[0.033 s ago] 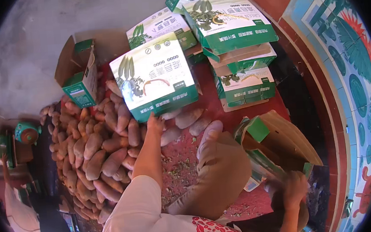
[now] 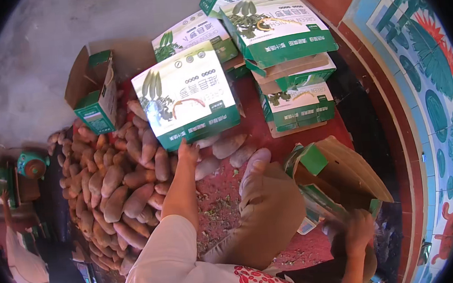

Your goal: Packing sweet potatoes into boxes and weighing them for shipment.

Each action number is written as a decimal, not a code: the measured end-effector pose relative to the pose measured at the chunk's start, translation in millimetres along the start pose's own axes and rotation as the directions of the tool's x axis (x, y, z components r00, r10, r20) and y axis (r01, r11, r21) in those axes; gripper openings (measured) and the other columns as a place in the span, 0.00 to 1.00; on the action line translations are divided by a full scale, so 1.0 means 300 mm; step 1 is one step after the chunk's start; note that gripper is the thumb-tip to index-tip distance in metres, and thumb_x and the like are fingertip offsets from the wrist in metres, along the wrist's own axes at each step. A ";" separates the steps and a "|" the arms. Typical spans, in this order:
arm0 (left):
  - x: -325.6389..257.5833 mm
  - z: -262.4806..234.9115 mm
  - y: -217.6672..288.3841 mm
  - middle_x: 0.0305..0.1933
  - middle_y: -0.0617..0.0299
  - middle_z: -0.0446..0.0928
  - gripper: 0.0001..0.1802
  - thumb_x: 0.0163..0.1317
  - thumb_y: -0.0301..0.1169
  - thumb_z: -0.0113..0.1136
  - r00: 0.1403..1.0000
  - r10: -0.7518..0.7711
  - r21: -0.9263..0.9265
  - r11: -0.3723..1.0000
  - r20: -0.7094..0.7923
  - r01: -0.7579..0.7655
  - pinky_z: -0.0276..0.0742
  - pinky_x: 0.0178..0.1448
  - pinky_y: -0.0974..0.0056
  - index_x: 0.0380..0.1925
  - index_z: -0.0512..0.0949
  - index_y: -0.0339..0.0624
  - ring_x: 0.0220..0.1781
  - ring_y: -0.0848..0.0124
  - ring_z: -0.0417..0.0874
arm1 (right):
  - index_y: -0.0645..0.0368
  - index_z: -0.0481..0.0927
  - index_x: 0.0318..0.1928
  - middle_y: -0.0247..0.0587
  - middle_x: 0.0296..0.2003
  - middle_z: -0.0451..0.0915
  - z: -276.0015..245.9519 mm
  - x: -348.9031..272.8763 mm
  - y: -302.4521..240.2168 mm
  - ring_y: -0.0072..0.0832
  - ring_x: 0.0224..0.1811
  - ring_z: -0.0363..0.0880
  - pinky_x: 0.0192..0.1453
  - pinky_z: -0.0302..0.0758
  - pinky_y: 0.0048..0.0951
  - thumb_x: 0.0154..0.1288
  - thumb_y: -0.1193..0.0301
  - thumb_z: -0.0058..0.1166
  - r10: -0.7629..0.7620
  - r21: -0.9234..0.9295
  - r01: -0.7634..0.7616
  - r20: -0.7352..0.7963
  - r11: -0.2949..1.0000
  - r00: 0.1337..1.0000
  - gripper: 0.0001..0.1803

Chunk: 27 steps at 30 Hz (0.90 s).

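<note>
My left hand [image 2: 188,152] reaches forward to the near lower edge of a white-and-green cardboard carton [image 2: 191,99]. One finger lies on its green band; the others are partly hidden at the edge. This carton sits tilted beside a pile of sweet potatoes [image 2: 113,178], with a few sweet potatoes [image 2: 229,146] just under and in front of it. By my right knee, my right hand [image 2: 360,232] has its fingers closed round the near rim of an open carton [image 2: 354,171], whose brown inside shows. What lies at its bottom is too dark to make out.
Several matching cartons [image 2: 284,36] are stacked at the far right. Another open carton [image 2: 96,106] stands behind the pile. My foot [image 2: 257,160] rests on the red floor [image 2: 217,187], strewn with bits. At the far left is another person [image 2: 31,258]. A tiled wall [image 2: 420,99] borders the right.
</note>
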<state>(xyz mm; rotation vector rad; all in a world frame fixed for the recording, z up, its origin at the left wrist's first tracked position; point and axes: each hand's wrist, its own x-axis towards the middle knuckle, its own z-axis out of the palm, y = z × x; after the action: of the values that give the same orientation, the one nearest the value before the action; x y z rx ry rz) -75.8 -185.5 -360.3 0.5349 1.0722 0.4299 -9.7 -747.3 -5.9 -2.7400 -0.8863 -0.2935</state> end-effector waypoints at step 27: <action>-0.673 0.412 0.639 0.46 0.54 0.73 0.09 0.60 0.27 0.54 0.886 0.414 -0.555 0.796 0.209 -0.241 0.71 0.57 0.51 0.41 0.70 0.38 0.50 0.58 0.75 | 0.60 0.76 0.35 0.43 0.34 0.74 0.000 0.044 0.017 0.41 0.33 0.73 0.36 0.71 0.37 0.47 0.76 0.59 0.049 0.114 -0.031 -0.156 0.993 0.987 0.12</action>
<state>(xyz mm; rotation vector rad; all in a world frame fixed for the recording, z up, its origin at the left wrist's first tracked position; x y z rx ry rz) -62.2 -173.5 -56.2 0.2918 0.5032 0.8837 3.9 -744.0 -3.2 -2.5871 -0.7801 -0.4336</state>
